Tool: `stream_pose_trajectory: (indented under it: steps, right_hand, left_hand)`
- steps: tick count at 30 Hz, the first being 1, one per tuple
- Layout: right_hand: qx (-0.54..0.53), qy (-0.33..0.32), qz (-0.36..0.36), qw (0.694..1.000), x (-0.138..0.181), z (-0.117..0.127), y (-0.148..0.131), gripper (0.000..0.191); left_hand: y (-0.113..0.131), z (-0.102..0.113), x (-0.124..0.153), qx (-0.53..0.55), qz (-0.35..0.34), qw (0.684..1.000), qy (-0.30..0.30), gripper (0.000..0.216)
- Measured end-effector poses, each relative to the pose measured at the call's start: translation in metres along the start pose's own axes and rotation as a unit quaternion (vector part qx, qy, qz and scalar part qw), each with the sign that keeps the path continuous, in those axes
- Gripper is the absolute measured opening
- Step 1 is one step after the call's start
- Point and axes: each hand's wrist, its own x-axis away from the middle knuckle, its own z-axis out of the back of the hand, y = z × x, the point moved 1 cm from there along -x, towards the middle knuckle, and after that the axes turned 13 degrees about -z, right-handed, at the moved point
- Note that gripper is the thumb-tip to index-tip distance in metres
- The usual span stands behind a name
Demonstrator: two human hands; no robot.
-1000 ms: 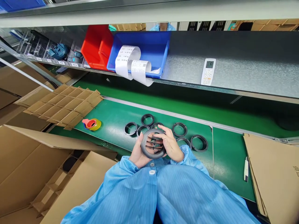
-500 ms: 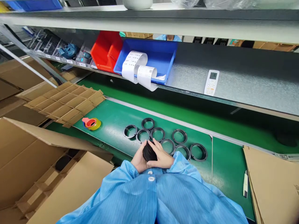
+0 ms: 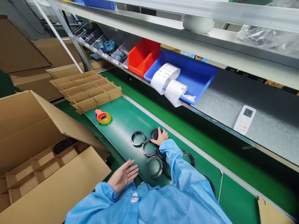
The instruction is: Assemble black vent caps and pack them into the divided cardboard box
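Watching your right hand [image 3: 161, 137]: over a black ring [image 3: 154, 134], mostly hidden; grip, can't tell from here.
Your left hand [image 3: 122, 175]: open, spread apart, empty, near a second black ring [image 3: 154, 166].

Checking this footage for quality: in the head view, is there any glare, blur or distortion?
In the head view, the wide lens bows and slants the shelf edges; a soft sheen lies on the green bench and the metal shelf panel; the left hand looks slightly soft, perhaps from motion blur.
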Motion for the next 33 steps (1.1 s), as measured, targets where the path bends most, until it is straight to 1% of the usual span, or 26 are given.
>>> stream_pose_trajectory:
  steps: [4,7,9,13,15,17,19,21,23,25,26,28,29,30,31,32,33]
  right_hand:
    - [0.055,-0.005,-0.009,0.998,-0.026,-0.022,-0.009,0.115]
    - [0.072,0.005,-0.004,0.997,-0.036,-0.033,-0.012,0.116]
    - [0.079,0.020,0.011,0.997,-0.042,-0.035,-0.015,0.110]
    - [0.077,0.108,0.045,0.990,-0.054,-0.036,-0.022,0.082]
    - [0.087,0.109,0.055,0.989,-0.056,-0.041,-0.024,0.076]
    - [0.106,0.087,0.045,0.989,-0.055,-0.048,-0.023,0.073]
    - [0.123,0.074,0.029,0.989,-0.054,-0.054,-0.018,0.076]
    - [0.132,0.052,0.015,0.990,-0.056,-0.057,-0.011,0.090]
    - [0.133,0.001,0.008,0.991,-0.063,-0.058,-0.005,0.101]
    - [0.130,-0.030,-0.009,0.991,-0.071,-0.052,-0.003,0.105]
    - [0.123,-0.029,-0.017,0.992,-0.073,-0.047,-0.005,0.106]
    - [0.088,0.001,-0.025,0.996,-0.067,-0.031,-0.014,0.106]
    - [0.061,0.022,-0.015,0.998,-0.058,-0.021,-0.021,0.106]
    - [0.032,0.041,0.013,0.999,-0.045,-0.011,-0.031,0.107]
    - [0.004,0.052,0.062,0.997,-0.028,-0.003,-0.042,0.108]
    - [-0.021,0.053,0.129,0.990,-0.006,0.004,-0.054,0.108]
    - [-0.042,0.042,0.211,0.976,0.018,0.008,-0.067,0.107]
  left_hand:
    - [0.013,0.039,-0.008,0.048,-0.005,0.997,0.065,0.047]
    - [0.022,0.056,-0.014,0.069,-0.008,0.992,0.104,0.049]
    - [0.027,0.060,-0.018,0.075,-0.006,0.990,0.117,0.048]
    - [0.035,0.064,-0.027,0.081,-0.004,0.990,0.114,0.037]
    - [0.038,0.065,-0.030,0.082,0.001,0.990,0.112,0.029]
    - [0.038,0.065,-0.032,0.086,0.007,0.991,0.106,0.023]
    - [0.035,0.064,-0.032,0.090,0.004,0.992,0.087,0.018]
    - [0.029,0.062,-0.031,0.088,-0.008,0.995,0.055,0.015]
    - [0.023,0.061,-0.031,0.087,-0.020,0.995,0.039,0.016]
    - [0.016,0.060,-0.030,0.095,-0.036,0.994,0.039,0.017]
    - [0.013,0.060,-0.028,0.100,-0.046,0.993,0.041,0.017]
    - [0.006,0.059,-0.021,0.102,-0.069,0.991,0.043,0.016]
    - [0.002,0.059,-0.016,0.100,-0.081,0.991,0.045,0.017]
    - [-0.001,0.059,-0.011,0.097,-0.095,0.990,0.049,0.018]
    - [-0.004,0.058,-0.005,0.094,-0.109,0.988,0.054,0.019]
    - [-0.006,0.058,0.001,0.093,-0.124,0.986,0.060,0.022]
    - [-0.007,0.057,0.007,0.094,-0.139,0.984,0.066,0.026]
